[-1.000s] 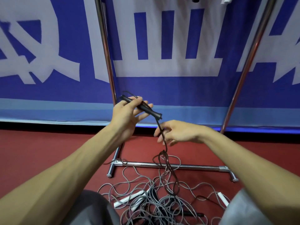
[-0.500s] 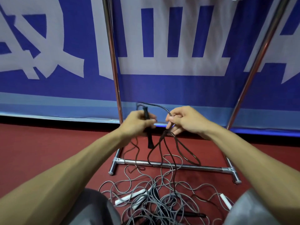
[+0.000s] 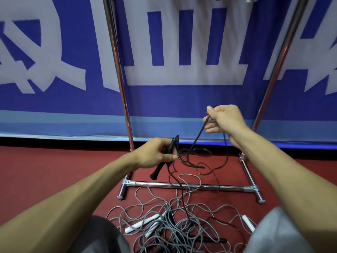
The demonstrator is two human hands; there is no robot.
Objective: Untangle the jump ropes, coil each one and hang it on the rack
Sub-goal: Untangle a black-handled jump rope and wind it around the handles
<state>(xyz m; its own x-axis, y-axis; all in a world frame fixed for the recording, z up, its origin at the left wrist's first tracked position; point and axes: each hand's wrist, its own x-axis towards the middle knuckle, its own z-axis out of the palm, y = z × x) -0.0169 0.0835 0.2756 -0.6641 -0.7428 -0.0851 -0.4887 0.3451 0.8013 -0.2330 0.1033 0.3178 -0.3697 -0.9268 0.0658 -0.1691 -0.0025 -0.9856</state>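
nearest, below both forearms: grey trousers point(image 3: 102, 236) at the bottom edge. between the knees lies a tangle of grey ropes point(image 3: 182, 214) on the red floor point(image 3: 45, 170). white handles point(image 3: 141, 224) lie in it, one below the left hand and one below the right forearm. a second dark handle point(image 3: 213, 240) lies in the pile, partly covered.

beyond the pile, below the hands: base bar point(image 3: 209, 186) of the rack, chrome, lying crosswise on the floor, with a foot at each end.

left hand point(image 3: 155, 154): fingers curled round the black handle point(image 3: 161, 166), thumb on top. the butt end sticks out below the hand, tilted down and to the left; the cord leaves the top end in a small loop.

black rope point(image 3: 197, 136): runs from the left hand up to the right hand, with slack loops hanging just right of the left hand. strands drop from there across the base bar into the grey pile.

right hand point(image 3: 226, 119): higher and farther out than the left, well apart from it. thumb and forefinger pinch the black rope; the other fingers are loosely spread below.

behind the hands: two rack uprights point(image 3: 118, 73), one past each hand, then a blue and white banner point(image 3: 182, 101).
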